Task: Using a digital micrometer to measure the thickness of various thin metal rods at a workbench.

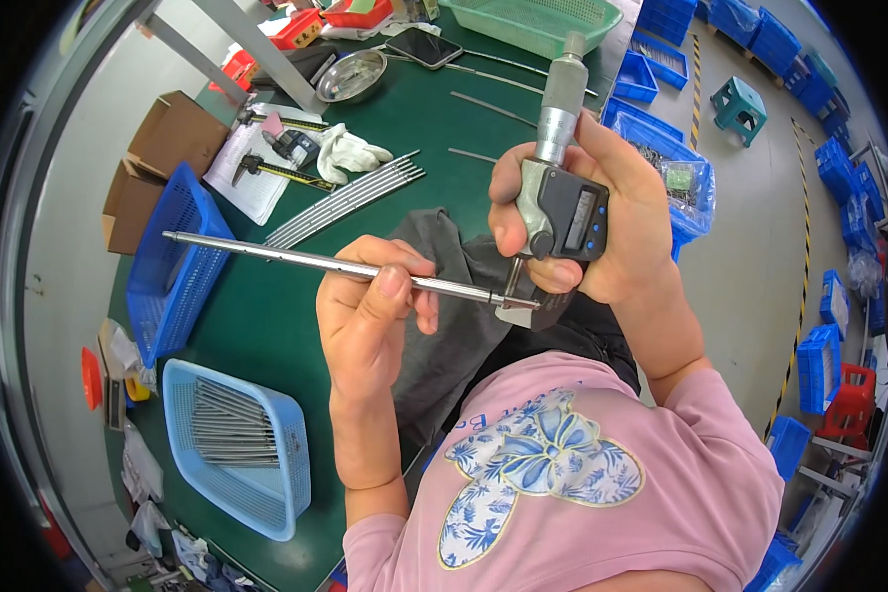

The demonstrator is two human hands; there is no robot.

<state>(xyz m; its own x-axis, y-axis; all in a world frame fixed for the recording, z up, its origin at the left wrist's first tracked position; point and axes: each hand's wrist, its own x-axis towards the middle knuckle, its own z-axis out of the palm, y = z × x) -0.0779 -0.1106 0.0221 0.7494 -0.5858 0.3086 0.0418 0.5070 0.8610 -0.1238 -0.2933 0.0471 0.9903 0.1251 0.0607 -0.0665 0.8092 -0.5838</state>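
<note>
My left hand (370,311) pinches a long, thin, shiny metal rod (286,257) between thumb and fingers. The rod slants from the upper left down to the right, and its right end sits in the gap of a digital micrometer (568,212). Around the micrometer's frame, my right hand (627,212) is closed, its fingers near the thimble and the display. The thimble points up and away. Whether the spindle touches the rod cannot be made out.
On the green table (266,345), several rods (350,197) lie beside white gloves (350,153) and calipers (296,176). A light blue basket (291,434) holds many rods, and a darker blue basket (148,296) leans behind it. Phone (424,47), metal bowl (352,77) and green basket (538,22) stand farther back.
</note>
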